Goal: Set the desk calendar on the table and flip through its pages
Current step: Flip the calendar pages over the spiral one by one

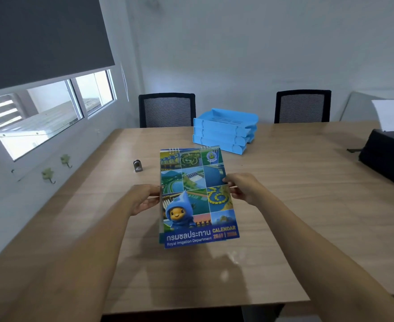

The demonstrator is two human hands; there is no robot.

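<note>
A spiral-bound desk calendar (196, 196) with a blue cover of photo tiles and a cartoon water-drop figure is held above the wooden table (284, 205), its cover facing me and its wire binding at the far end. My left hand (146, 197) grips its left edge. My right hand (243, 187) grips its right edge, thumb on the cover. The calendar's shadow falls on the table below it.
A stack of blue paper trays (223, 131) stands behind the calendar. A small metal object (137, 166) sits to the left. A black printer (386, 156) with white paper occupies the right side. Two black mesh chairs (167, 110) stand at the far edge.
</note>
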